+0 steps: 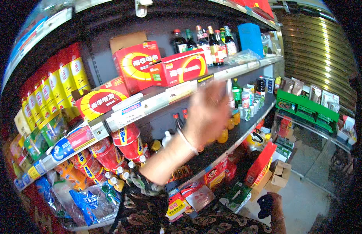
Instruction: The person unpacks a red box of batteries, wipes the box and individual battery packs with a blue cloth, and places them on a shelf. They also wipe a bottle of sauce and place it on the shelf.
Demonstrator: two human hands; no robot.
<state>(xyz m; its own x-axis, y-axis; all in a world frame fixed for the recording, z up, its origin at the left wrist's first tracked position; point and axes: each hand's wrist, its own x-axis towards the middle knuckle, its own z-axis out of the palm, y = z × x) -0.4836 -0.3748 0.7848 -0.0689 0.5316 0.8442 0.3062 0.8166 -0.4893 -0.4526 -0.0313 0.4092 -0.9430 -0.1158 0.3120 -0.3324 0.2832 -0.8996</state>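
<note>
My left hand (212, 111) is raised before the shelves, a pale band round its wrist. Motion smears its fingers, so I cannot make out their pose or anything in them. Behind and above it runs the upper shelf's pale front rail (181, 90). Nearest on that shelf is a red carton with a yellow ring (185, 68); a larger red carton (138, 62) leans beside it. Low at the right, my right hand (277, 204) is closed round a small dark thing (264, 205) whose kind I cannot make out.
Dark sauce bottles (212, 45) stand on the upper shelf, cans and drink bottles (247, 101) below. Yellow packs (56, 85) line the left. Cardboard boxes (280, 173) sit on the floor at right, before a green display tray (306, 107) and a roller shutter (317, 46).
</note>
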